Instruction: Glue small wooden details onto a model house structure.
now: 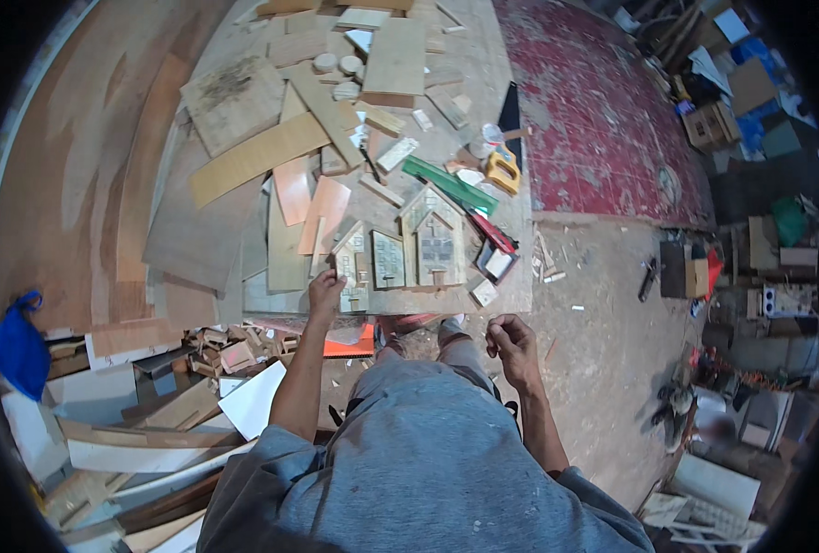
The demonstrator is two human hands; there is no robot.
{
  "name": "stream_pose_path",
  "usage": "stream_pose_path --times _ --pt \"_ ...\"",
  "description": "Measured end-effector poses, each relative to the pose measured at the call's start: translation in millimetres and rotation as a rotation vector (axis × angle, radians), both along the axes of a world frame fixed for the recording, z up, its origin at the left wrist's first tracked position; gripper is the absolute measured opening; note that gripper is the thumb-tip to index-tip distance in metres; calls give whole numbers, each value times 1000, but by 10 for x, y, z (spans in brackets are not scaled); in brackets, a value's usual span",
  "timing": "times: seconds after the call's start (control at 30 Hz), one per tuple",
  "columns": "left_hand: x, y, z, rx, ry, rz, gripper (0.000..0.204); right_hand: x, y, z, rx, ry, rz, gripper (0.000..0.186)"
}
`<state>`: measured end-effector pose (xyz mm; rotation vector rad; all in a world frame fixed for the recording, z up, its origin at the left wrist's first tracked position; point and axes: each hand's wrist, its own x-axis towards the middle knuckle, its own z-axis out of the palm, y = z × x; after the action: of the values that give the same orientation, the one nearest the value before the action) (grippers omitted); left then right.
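Observation:
My left hand (pixel 325 295) is at the table's front edge, its fingers closed on the lower left side of a small wooden house piece (pixel 352 263). Beside that piece stand a smaller house shape with a slanted top (pixel 388 261) and a larger peaked wooden house (pixel 435 241) with window and door details. A thin wood strip (pixel 318 241) lies just beyond my left fingers. My right hand (pixel 512 348) hovers off the table's front right corner, thumb and fingers drawn together; anything between them is too small to make out.
Wood offcuts, boards (pixel 395 55) and round discs (pixel 324 63) cover the worktable. Right of the houses lie a green strip (pixel 451 184), a red tool (pixel 494 236) and a yellow-handled saw (pixel 502 171). Scrap wood (pixel 234 355) is heaped below left; boxes (pixel 712 126) stand far right.

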<state>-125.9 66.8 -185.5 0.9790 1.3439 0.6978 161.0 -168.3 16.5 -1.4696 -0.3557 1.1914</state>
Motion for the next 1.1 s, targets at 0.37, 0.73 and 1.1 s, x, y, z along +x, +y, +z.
stream_pose_path --times 0.37,0.73,1.1 --pt "95 64 292 232 690 -123 29 146 -271 -207 -96 -135 -37 10" --pt "1476 -1740 1136 15 -121 -534 22 519 -393 -646 -97 -37 284 13" --pt "2220 -2469 1231 -125 -276 -172 19 818 -511 -724 -14 207 195 8"
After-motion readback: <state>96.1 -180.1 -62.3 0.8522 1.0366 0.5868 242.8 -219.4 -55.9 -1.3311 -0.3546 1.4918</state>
